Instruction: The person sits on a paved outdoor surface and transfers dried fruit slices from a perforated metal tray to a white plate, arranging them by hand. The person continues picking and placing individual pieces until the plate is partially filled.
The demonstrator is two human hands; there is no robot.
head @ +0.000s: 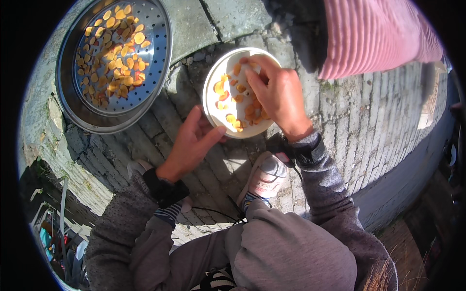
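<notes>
A shallow white bowl [208,91] holds several thin orange slices [219,87], some with reddish skin. My left hand [193,140] grips its lower left rim, thumb over the edge and the other fingers around the outside. Over the bowl's right side reaches my right hand [280,94], its thumb and index finger close together near the far rim. Whether a slice is pinched between those fingertips cannot be made out. This hand hides part of the bowl's inside.
A perforated metal steamer tray [154,62] with many similar slices [123,67] stands at upper left, set in a metal pan [78,114]. Pink ribbed fabric [371,36] fills the upper right. My shoe [264,178] rests on the brick paving [349,145]. Sunlight and shadow cross the ground.
</notes>
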